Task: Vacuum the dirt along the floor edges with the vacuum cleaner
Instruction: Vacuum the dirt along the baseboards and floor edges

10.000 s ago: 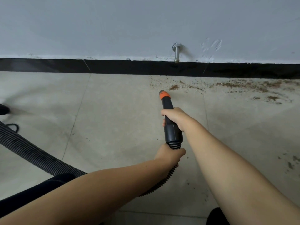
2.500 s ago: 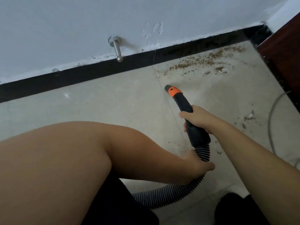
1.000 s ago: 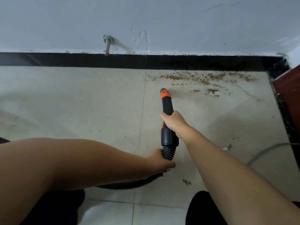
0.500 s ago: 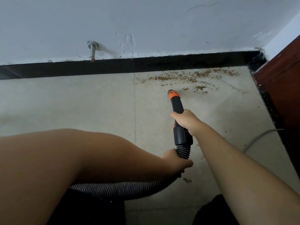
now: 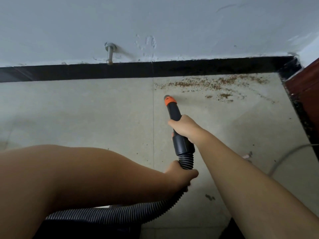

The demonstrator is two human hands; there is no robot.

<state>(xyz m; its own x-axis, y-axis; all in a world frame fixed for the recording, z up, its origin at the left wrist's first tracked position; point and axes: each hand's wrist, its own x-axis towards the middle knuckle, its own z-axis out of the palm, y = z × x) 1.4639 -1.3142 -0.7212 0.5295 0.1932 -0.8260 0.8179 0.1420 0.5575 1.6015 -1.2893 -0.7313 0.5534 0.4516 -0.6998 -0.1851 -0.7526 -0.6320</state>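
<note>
A black vacuum nozzle with an orange tip points toward the wall. My right hand grips the nozzle's black handle. My left hand holds the ribbed grey hose just behind the handle. Brown dirt lies scattered on the beige floor tiles along the black baseboard, to the right of the tip and a little beyond it. The tip is short of the dirt strip.
A metal door stopper sticks out of the white wall above the baseboard. A dark red door or frame closes the right corner. A grey cable lies on the floor at right. A few dirt specks lie near my right arm.
Over ten seconds the dirt below the door stopper has gone and the nozzle has worked rightward toward the corner. In the last half second the hands and nozzle barely shifted.
</note>
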